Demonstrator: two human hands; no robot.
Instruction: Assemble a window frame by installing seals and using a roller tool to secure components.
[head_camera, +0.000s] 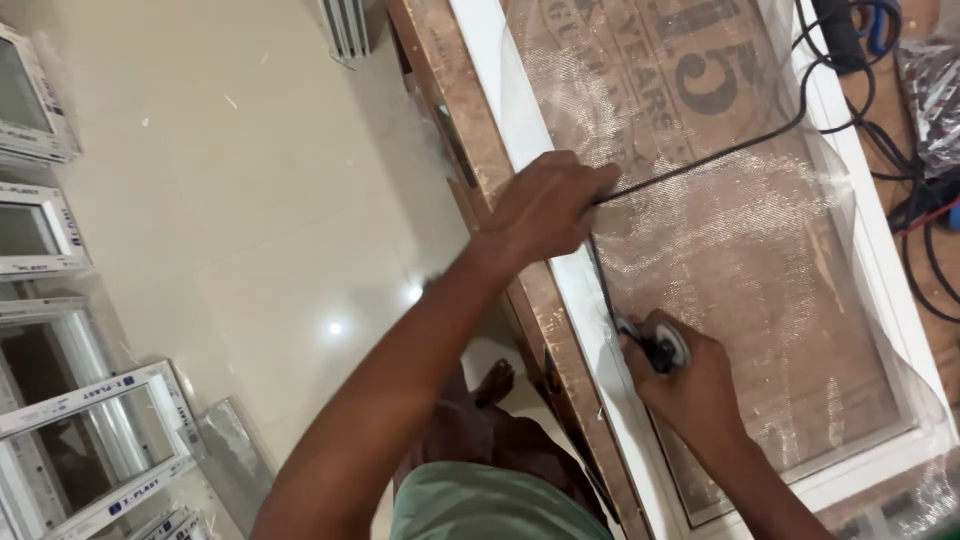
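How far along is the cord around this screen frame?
Done: mesh lies over the white frame. In hand: left hand guides the black cord while right hand presses a roller tool along the near edge. Left: the loose cord beyond the left hand is unseated.

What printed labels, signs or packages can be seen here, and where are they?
Large dark printed lettering: on the brown board under the mesh, top centre.
Small dark strip labels: on white window frames standing on the floor, lower left.
Crinkled clear plastic bag: top right corner, beside black cables.
No screens.
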